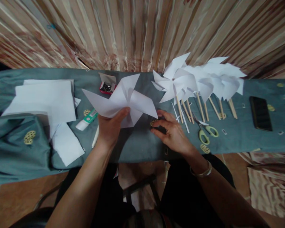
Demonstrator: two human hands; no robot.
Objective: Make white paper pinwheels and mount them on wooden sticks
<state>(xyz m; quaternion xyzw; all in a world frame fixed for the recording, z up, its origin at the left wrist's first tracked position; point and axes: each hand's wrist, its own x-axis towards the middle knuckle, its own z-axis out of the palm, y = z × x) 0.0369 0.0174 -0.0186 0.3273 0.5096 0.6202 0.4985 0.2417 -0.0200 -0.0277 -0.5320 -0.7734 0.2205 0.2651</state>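
In the head view, your left hand (pixel 110 126) pinches the paper pinwheel (pixel 130 98), at eleven o'clock near centre; your right hand (pixel 169 129), at its four o'clock, curls with fingers parted, seemingly empty. A slack left thumb could let the folds spring open.

Teal-cloth bench (pixel 133 148), left to right

White rectangular paper sheets (pixel 46 95); then a green-and-white plastic tube (pixel 90 116), a red cardboard box (pixel 106 92) behind it; over mid-bench, a white folded-paper pinwheel (pixel 130 101); rightward, white paper pinwheels (pixel 185 80) on wooden sticks (pixel 199 107), green-handled metal scissors (pixel 200 136) before them; last, a black rectangular phone (pixel 260 113).
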